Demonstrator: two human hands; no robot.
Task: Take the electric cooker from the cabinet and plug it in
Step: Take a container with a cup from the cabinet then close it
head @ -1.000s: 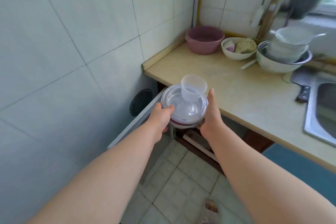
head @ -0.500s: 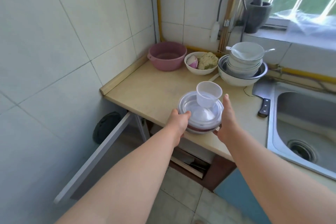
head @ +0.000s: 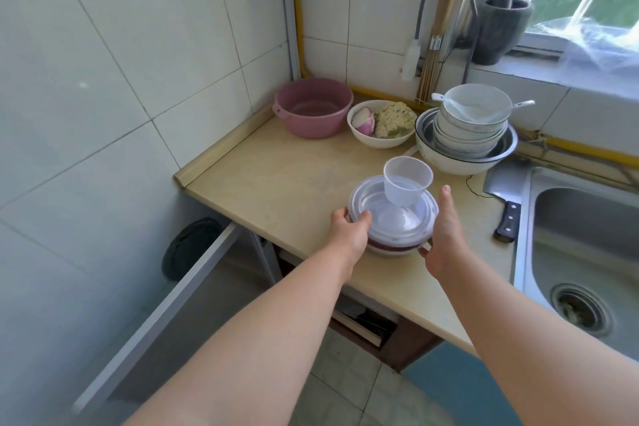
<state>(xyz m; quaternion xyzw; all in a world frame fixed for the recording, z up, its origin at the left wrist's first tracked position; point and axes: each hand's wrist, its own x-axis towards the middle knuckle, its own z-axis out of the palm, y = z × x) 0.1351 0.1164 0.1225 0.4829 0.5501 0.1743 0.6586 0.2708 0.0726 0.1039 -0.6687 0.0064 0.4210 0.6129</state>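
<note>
The small round electric cooker (head: 394, 245) has a clear lid and a dark red band, with a translucent plastic cup (head: 407, 183) resting tilted on the lid. It is over the beige countertop (head: 276, 190) near its front edge; contact with the surface is not clear. My left hand (head: 349, 228) grips its left side and my right hand (head: 444, 235) presses flat against its right side. The cabinet door (head: 166, 308) below the counter stands wide open to the left. A white plug (head: 411, 60) on a grey cord hangs on the back wall.
At the back stand a pink basin (head: 313, 107), a white bowl with onion and cauliflower (head: 380, 123), and stacked bowls in a metal basin (head: 466, 135). A cleaver (head: 505, 204) lies beside the steel sink (head: 584, 252) on the right. Tiled wall closes the left.
Both hands carried the cooker up from in front of the open cabinet to over the countertop, near its front edge. My view rose and turned toward the sink and window.
</note>
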